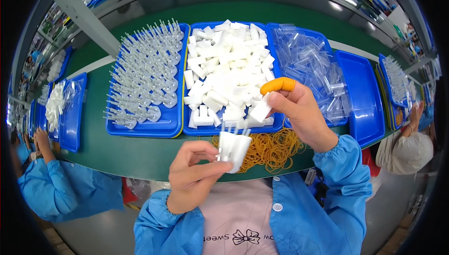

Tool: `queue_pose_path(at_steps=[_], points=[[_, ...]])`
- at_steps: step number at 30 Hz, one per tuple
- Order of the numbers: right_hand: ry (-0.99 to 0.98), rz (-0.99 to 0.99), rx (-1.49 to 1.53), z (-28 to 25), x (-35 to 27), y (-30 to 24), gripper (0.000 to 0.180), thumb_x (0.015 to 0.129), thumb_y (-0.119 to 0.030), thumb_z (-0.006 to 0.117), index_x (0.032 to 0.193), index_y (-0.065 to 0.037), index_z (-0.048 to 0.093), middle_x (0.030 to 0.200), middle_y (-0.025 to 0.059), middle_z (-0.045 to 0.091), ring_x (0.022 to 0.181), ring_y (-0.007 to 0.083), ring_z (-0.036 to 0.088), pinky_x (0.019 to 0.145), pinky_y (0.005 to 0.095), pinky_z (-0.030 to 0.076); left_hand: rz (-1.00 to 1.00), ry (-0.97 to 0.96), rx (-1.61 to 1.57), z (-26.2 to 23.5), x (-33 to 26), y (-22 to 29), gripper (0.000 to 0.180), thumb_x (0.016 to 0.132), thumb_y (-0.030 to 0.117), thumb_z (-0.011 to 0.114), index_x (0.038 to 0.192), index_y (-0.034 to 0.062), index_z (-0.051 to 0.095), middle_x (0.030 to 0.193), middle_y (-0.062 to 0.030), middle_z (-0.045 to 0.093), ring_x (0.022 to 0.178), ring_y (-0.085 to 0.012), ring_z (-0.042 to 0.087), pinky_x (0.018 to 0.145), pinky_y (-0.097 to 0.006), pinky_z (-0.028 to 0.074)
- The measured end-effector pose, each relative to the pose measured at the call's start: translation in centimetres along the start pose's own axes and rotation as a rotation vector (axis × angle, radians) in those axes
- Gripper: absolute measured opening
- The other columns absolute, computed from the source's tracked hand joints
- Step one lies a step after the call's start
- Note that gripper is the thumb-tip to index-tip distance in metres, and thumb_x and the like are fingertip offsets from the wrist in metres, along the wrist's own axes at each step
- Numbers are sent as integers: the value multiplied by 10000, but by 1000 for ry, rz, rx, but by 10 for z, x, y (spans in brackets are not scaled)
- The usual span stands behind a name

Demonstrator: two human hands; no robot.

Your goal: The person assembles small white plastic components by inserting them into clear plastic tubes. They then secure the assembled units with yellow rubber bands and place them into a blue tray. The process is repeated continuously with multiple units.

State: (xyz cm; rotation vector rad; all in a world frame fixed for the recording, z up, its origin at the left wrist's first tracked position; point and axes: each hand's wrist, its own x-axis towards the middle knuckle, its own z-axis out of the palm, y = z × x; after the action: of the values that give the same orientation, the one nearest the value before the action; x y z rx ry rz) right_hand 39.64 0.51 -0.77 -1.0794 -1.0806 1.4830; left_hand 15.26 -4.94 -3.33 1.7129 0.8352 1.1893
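My left hand (194,173) is closed on a translucent plastic part with white foam blocks on it (235,148), its thin prongs pointing up, held above the table's near edge. Between the thumb and index finger of my right hand (306,114) is a white foam block (260,110), pinched over the front of the middle tray. An orange finger cot (279,85) covers the right index finger. Just beyond my hands is a heap of similar white foam blocks (229,58). Yellow-brown rubber bands (271,150) lie between my hands and that tray.
A blue tray (140,131) at left holds rows of translucent pronged parts (145,70). Right of the foam blocks, clear plastic tubes (308,63) fill another tray, with one more blue tray (367,100) beside it. Co-workers in blue sleeves (56,180) sit at either side.
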Motion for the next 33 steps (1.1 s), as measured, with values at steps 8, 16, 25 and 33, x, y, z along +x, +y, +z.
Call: queue_pose_path(at_steps=[8, 16, 25, 33], points=[[-10, 10, 84, -5, -7, 4, 219, 881, -124, 603, 1047, 17, 580, 930, 76, 626, 819, 113, 593, 729, 254, 498, 37, -115, 23, 17, 10, 7, 347, 700, -79, 688, 989, 112, 716, 998, -77, 450, 840, -160, 516, 704, -254, 480], [-64, 6, -64, -5, -14, 0, 179, 855, -88, 631, 1005, 1, 591, 954, 59, 628, 889, 105, 572, 831, 257, 452, 40, -150, 68, 19, 14, 0, 317, 684, -102, 679, 938, 85, 711, 1021, -92, 431, 835, -155, 528, 716, -251, 460], [-165, -148, -119, 20, -31, 16, 118, 824, -80, 670, 914, -25, 618, 910, 59, 609, 848, 131, 565, 775, 261, 433, 26, 67, 68, 20, 13, 4, 392, 702, -41, 706, 1076, 35, 618, 1070, -111, 507, 873, -196, 576, 724, -287, 488], [-205, -421, -825, 12, 28, -7, 265, 758, -103, 662, 1014, -36, 647, 921, 103, 608, 833, 224, 569, 758, 314, 439, -131, 62, -38, 10, 8, -24, 233, 741, 17, 694, 969, 31, 649, 919, -96, 609, 850, -213, 593, 764, -294, 469]])
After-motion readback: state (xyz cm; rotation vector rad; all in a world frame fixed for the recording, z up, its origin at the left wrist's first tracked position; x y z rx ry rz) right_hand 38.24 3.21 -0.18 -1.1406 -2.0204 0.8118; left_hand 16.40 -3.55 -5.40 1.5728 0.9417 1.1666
